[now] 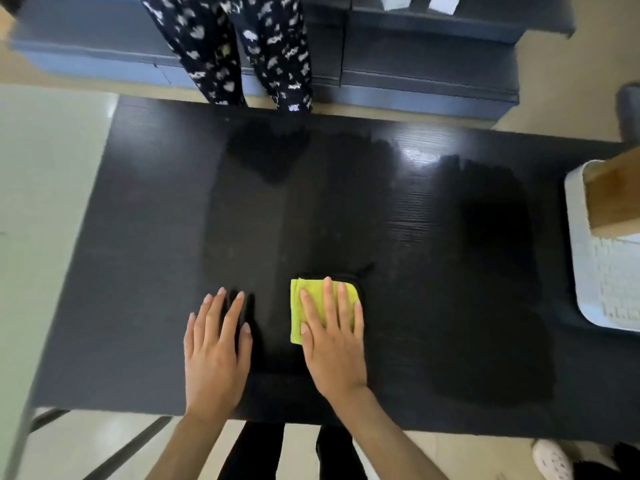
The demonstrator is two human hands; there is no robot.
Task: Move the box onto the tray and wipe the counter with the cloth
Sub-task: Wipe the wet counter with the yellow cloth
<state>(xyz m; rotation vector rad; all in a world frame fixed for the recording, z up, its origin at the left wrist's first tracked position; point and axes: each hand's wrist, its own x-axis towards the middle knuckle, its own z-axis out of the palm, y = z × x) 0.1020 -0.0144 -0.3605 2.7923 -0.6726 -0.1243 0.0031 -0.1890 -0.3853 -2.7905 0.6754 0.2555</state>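
Near edge: left hand (216, 344) lies flat on the dark counter (138, 271), fingers straight, holding nothing. Just beside it, right hand (334, 336) presses flat on the folded yellow-green cloth (308, 289), fingers extended, not curled round it. Cloth looks soft and light (likely damp, judging by dark streaks); palm pressure should carry it. Far right: box (613, 195) sits in the white tray (585, 299). Beyond the far edge, a person's patterned trouser legs (242, 50); nothing blocks the wiping path.
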